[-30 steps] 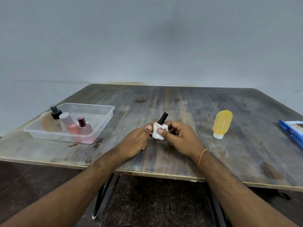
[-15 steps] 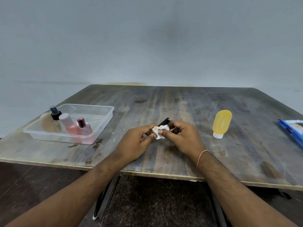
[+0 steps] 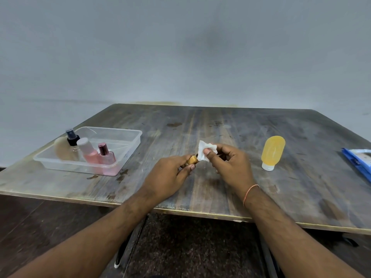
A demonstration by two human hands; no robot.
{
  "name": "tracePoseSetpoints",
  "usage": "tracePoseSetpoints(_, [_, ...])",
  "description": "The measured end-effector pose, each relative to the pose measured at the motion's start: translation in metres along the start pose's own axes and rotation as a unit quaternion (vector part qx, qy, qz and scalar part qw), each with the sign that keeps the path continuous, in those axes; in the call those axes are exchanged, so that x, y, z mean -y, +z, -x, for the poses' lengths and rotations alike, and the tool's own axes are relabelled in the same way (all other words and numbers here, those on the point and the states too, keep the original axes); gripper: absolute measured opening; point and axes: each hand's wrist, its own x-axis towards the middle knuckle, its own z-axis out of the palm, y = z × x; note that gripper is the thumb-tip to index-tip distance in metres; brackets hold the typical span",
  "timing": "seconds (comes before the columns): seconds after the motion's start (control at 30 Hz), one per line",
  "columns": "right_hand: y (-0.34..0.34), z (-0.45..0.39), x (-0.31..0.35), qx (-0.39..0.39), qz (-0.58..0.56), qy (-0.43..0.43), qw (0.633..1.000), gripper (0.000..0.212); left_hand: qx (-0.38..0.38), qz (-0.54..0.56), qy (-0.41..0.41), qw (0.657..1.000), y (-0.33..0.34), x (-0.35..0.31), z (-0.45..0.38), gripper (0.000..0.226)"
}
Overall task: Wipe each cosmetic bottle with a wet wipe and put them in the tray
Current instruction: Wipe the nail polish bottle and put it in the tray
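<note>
small bottle (image 3: 192,159) gripped by left hand (image 3: 169,175) | wet wipe (image 3: 204,151) pinched by right hand (image 3: 230,163) | tray (image 3: 128,148) lies left of bottle, nearer left hand

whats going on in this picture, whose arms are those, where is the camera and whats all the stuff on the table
There is no machine here: the arms belong to a person, and the camera sits on that person's head, looking forward and down. The left hand grips a small amber bottle, mostly hidden by the fingers. The right hand pinches a white wet wipe against it. On the wooden table, at the left, a clear plastic tray holds a black-topped spray bottle, a pink bottle with a white cap and a pink bottle with a dark red cap. At the right a yellow bottle stands on its white cap, and a blue packet lies at the edge.
</note>
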Motion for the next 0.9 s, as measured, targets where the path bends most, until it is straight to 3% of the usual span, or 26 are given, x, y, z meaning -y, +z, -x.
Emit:
tracePoseSetpoints(0.23, [0.001,-0.001,-0.001,0.097,0.019,0.014,0.995,0.009,-0.008,0.072,-0.025,0.997,-0.002,0.000,-0.001,0.014])
tracePoseSetpoints(0.4, [0.002,0.000,0.001,0.032,-0.020,0.030,0.999,0.019,0.011,0.098,-0.032,0.995,-0.001,0.000,-0.001,0.014])
tracePoseSetpoints(0.57, [-0.001,0.000,0.006,0.014,-0.027,0.033,0.999,0.010,0.047,0.179,-0.079,0.980,0.000,0.004,-0.002,0.025])
tracePoseSetpoints(0.77, [0.001,-0.002,0.004,0.030,0.044,0.006,0.999,0.048,0.099,0.317,-0.141,0.933,-0.007,0.007,-0.006,0.025])
tracePoseSetpoints(0.9, [0.003,-0.003,-0.001,0.042,0.045,0.019,0.998,0.056,0.098,0.372,-0.192,0.903,-0.011,0.007,-0.007,0.027])
